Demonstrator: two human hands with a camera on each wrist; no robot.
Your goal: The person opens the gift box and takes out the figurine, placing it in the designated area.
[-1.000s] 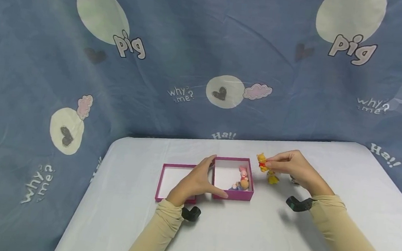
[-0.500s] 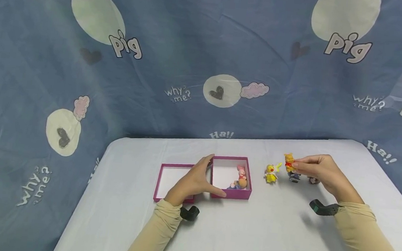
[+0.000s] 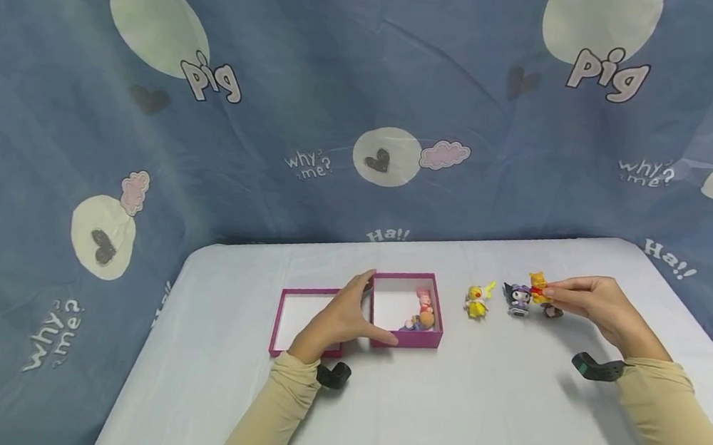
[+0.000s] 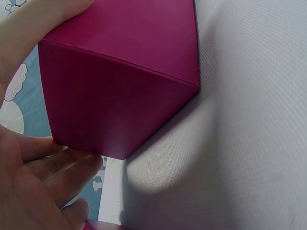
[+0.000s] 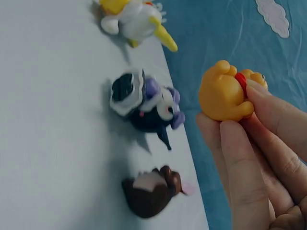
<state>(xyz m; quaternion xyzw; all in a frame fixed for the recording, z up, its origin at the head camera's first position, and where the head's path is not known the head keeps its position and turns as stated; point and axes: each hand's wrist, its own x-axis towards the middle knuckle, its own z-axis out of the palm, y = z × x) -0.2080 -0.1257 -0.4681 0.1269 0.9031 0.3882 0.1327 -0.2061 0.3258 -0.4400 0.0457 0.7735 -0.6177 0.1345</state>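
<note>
My left hand holds a magenta box with a white inside, thumb on its near wall and fingers at its far left side; the left wrist view shows the hand spanning it. A few small figurines lie inside along the right wall. My right hand pinches a yellow bear figurine in a red shirt between thumb and fingers, raised over the table. Behind it in the right wrist view are a black-and-purple figurine and a brown one.
Left of the box lies a shallow magenta-rimmed lid, partly hidden by my left hand. A yellow chick figurine stands between the box and the other figurines. The white table meets a blue patterned cloth at the back.
My right hand has moved right with the bear figurine, away from the box, past the chick and the black-and-purple figurine. My left hand has stayed on the box.
</note>
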